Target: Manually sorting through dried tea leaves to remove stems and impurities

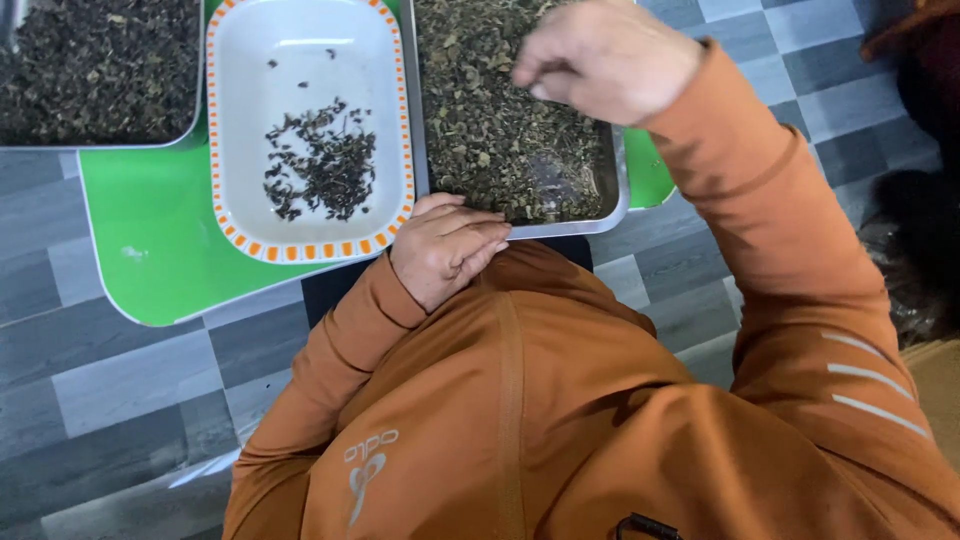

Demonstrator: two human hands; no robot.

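The right hand point(605, 60) hovers low over the metal tray point(618, 175) of loose dried leaves point(490, 130), fingers bunched together with thumb against fingertips — a narrow pinch, though whether a leaf is caught in it I cannot tell. The left hand point(445, 250) is curled almost closed at the near rim of that tray, knuckles resting on the edge, gripping nothing that shows.

Just left of the metal tray sits a white dish with an orange-dashed border point(230, 200), holding a small scatter of darker leaf pieces point(320, 170). Further left of the tray, at the top corner, is a second metal tray point(195, 110) heaped with dark leaves. Both the dish and the main tray rest on a green board point(150, 250), which lies on a grey tiled floor point(100, 400).

To sort well here, I would judge it best to keep the pinch small and pick single pieces rather than clumps, spreading the leaves thin so the odd ones show — and to let the left hand steady the tray's rim so it does not slide on the board
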